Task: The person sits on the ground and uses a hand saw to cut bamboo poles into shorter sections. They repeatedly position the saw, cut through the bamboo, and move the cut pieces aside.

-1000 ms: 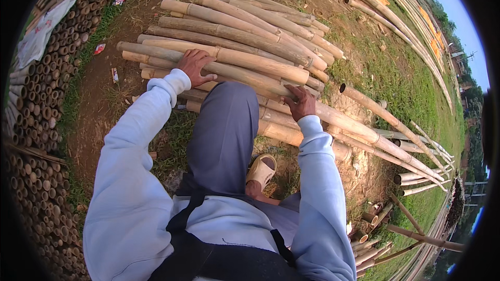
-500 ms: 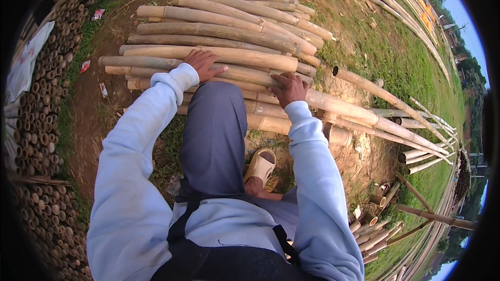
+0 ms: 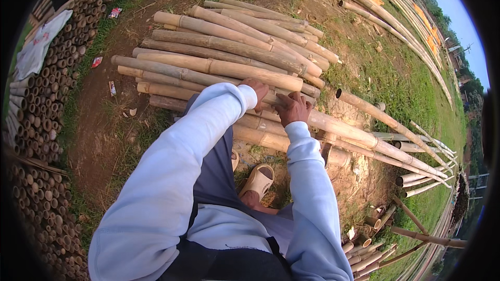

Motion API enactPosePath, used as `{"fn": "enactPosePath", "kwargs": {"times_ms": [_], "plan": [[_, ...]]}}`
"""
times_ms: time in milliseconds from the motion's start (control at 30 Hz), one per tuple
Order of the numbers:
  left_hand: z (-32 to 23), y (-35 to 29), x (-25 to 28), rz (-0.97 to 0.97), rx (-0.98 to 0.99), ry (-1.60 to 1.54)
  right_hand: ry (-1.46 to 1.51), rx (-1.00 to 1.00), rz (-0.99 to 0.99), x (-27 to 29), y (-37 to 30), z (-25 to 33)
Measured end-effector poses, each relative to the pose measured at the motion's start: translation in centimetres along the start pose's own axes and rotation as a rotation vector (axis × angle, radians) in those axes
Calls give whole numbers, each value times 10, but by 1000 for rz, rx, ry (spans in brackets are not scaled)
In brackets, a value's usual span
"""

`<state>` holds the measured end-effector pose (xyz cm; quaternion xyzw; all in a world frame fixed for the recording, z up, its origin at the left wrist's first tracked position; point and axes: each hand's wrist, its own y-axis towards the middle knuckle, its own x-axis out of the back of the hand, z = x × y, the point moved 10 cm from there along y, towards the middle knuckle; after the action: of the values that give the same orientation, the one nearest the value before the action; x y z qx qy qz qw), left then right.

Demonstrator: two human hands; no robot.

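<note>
Bamboo stack [image 3: 49, 183] at far left shows mostly cut ends, an arrangement that appears to save ground. Pole heap [image 3: 221, 45], central, lies crosswise, its lengths roughly parallel, presumably so they rest steadily. Single pole [image 3: 272, 97] lies along the heap's near side. Left hand [image 3: 256, 92] and right hand [image 3: 295, 110] touch it close together, apparently steadying one stretch; whether either is clenched around it cannot be determined.

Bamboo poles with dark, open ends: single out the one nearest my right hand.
The long pole just right of the stack, slanting down rightward: its dark mouth lies nearest your right hand in the picture; the others open farther off.
</note>
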<state>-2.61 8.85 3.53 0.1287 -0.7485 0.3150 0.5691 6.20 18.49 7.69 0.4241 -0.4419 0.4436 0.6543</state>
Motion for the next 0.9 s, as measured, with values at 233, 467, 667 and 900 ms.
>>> {"fn": "enactPosePath", "kwargs": {"times_ms": [233,467,667,900], "plan": [[0,15,-8,26,7,48,50,24,-99,24,-19,-3],[-3,6,7,38,50,45,71,-284,-183,97,-186,-120],[-2,3,4,31,5,80,-74,-914,-80,118,-410,-186],[1,14,2,-5,29,91,-46,-1044,-266,121,-443,-168]]}}
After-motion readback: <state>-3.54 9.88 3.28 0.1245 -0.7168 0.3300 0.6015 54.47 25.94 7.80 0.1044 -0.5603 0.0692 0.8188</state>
